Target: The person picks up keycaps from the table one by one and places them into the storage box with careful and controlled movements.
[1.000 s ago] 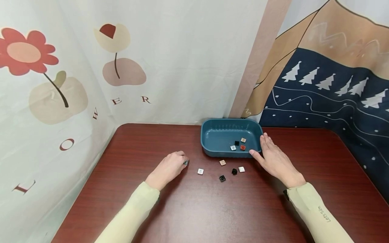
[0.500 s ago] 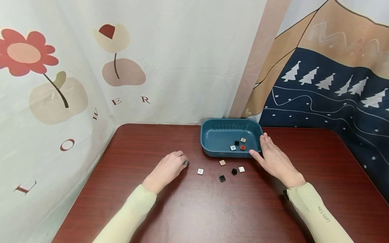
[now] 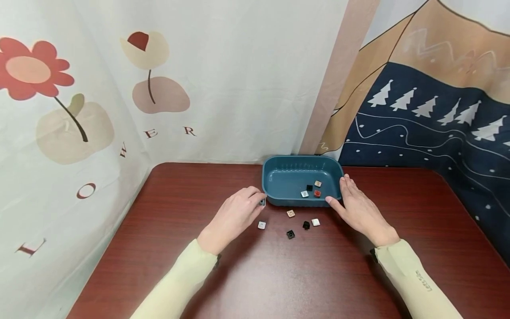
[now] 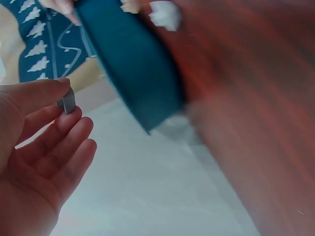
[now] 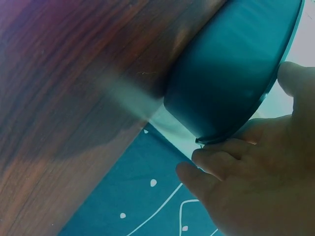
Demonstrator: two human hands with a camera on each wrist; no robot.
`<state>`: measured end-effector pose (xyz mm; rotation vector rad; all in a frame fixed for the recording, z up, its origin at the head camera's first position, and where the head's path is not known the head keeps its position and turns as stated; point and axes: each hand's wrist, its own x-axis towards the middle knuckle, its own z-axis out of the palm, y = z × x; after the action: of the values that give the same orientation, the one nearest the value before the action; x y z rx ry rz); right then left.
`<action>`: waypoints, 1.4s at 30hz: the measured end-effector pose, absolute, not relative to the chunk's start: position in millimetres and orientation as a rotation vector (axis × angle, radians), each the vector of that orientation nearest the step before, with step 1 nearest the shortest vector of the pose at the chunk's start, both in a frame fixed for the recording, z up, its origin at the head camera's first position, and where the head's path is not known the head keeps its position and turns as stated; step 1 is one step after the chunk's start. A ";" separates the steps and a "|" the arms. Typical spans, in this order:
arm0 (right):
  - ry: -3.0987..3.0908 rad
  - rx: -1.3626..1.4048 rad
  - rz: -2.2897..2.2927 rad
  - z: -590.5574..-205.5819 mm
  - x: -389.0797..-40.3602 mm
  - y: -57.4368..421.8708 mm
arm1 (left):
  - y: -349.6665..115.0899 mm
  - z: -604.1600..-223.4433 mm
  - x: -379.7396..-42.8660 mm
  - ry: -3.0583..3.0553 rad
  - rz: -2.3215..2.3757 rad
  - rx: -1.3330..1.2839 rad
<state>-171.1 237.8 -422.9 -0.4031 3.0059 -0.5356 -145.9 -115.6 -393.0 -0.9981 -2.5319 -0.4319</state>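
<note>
Between thumb and fingertip my left hand (image 3: pixel 235 215) pinches a grey keycap (image 4: pixel 69 101), raised off the table beside the near left corner of a teal plastic bin (image 3: pixel 275 201). My right hand (image 3: pixel 360 212) rests against the bin's right side, its fingers extended and the thumb at the near rim. Inside the bin lie a red keycap (image 3: pixel 317 194), a white keycap (image 3: pixel 304 194), a black keycap (image 3: pixel 309 188) and a beige keycap (image 3: pixel 318 183).
In front of the bin several loose keycaps lie on the dark red wooden table (image 3: pixel 255 283), among them a beige one (image 3: pixel 291 213) and white ones (image 3: pixel 261 225). A printed curtain (image 3: pixel 231 79) hangs behind the table.
My left hand has lifted the grey keycap and carried it right and away from me, up to the bin's left corner. The right hand stays where it was.
</note>
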 end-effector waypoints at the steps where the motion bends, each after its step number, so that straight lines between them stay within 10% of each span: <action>1: 3.005 -0.405 -0.536 -422.9 -171.6 237.1 | -112.0 -390.2 -147.1 -2.527 -0.432 -0.999; 42: 3.006 -0.407 -0.502 -421.1 -171.7 237.5 | -34.3 -409.6 -236.8 -3.044 -0.436 -0.797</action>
<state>-171.7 237.5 -421.1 -0.4073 3.0058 -0.5022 -236.8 -34.3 -409.6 -0.7974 -3.0442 -0.4355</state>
